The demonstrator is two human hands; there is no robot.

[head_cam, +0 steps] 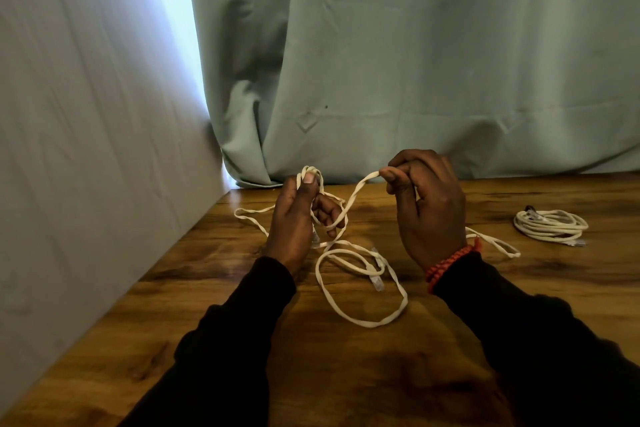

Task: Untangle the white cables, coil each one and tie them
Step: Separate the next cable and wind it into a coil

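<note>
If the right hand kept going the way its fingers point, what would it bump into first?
The right hand pinches the white cable with fingers pointing left, toward the left hand. It would probably meet that hand and its cable loops first, though depth is hard to judge.
</note>
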